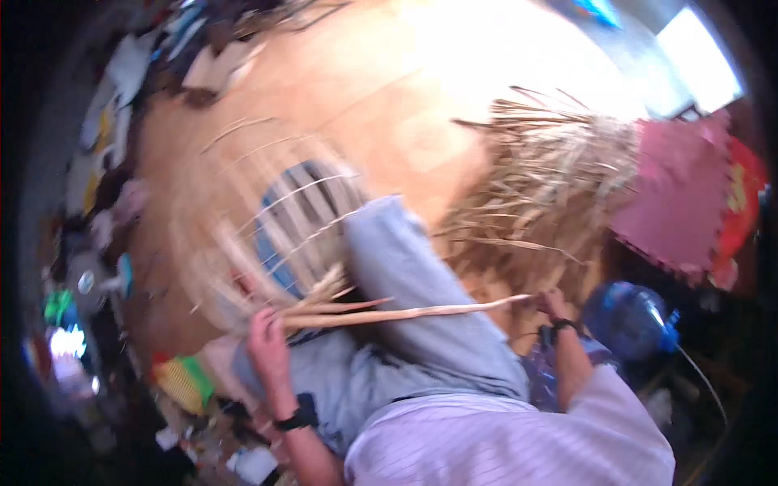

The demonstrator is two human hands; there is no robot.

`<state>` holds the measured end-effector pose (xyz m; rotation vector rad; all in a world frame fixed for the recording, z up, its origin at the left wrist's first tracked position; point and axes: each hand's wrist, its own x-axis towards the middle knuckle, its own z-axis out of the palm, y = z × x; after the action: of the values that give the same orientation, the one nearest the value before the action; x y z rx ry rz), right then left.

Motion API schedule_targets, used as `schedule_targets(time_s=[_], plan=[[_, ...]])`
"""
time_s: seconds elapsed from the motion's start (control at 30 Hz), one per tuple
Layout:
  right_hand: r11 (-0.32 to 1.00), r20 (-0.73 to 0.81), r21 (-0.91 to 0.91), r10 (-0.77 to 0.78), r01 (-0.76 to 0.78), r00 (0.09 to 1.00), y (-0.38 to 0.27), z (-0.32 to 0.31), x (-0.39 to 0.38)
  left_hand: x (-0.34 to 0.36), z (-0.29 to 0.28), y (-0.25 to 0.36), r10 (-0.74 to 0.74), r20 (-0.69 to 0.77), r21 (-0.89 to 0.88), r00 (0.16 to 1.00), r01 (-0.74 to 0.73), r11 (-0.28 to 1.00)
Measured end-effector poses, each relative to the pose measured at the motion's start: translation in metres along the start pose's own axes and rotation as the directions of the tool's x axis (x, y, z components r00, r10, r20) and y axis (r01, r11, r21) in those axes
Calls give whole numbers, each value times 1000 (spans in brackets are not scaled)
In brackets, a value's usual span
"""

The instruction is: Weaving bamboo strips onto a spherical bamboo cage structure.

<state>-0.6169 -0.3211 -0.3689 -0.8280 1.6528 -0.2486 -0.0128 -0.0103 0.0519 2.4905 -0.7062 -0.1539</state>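
Observation:
A half-made basket of pale, thin strips leans in front of my bent legs, smeared by motion. My left hand is closed at its near edge, around the strips gathered there. A long, pale flat strip runs across my lap from that hand to the right. My right hand pinches the strip's far right end, stretched well out to the side. A few shorter strip ends stick out beside my left fingers. The exact grip of the left fingers is blurred.
A heap of loose dry strips lies on the wooden floor to the right. Beyond it is a pink mat. A blue transparent water jug stands by my right arm. Assorted clutter lines the left side.

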Motion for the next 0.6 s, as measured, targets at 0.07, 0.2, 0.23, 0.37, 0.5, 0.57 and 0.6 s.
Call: schedule_targets(time_s=[0.07,0.2,0.23,0.37,0.5,0.57,0.6], plan=[[880,-109,-448,-226,155,968,-4,24,-19,-6,-3,5,-98,6,-119,995,98,988],[947,-13,-311,-91,83,996,8,33,-39,-12,-18,9,49,-103,35,993,-46,998],[992,180,-129,39,-16,983,-10,42,-61,-16,-22,7,97,-163,49,982,-90,995],[915,583,279,79,-291,809,-85,53,-141,-24,-37,1,165,-336,65,927,-151,986],[735,611,542,-11,-408,792,-143,41,-177,-33,-43,-1,123,-450,15,884,-130,991],[689,553,634,-85,-352,829,-200,40,-214,-43,-43,-8,51,-468,-43,882,-81,996],[666,530,682,-166,-301,832,-203,31,-216,-46,-41,-14,15,-483,-68,875,-54,996]])
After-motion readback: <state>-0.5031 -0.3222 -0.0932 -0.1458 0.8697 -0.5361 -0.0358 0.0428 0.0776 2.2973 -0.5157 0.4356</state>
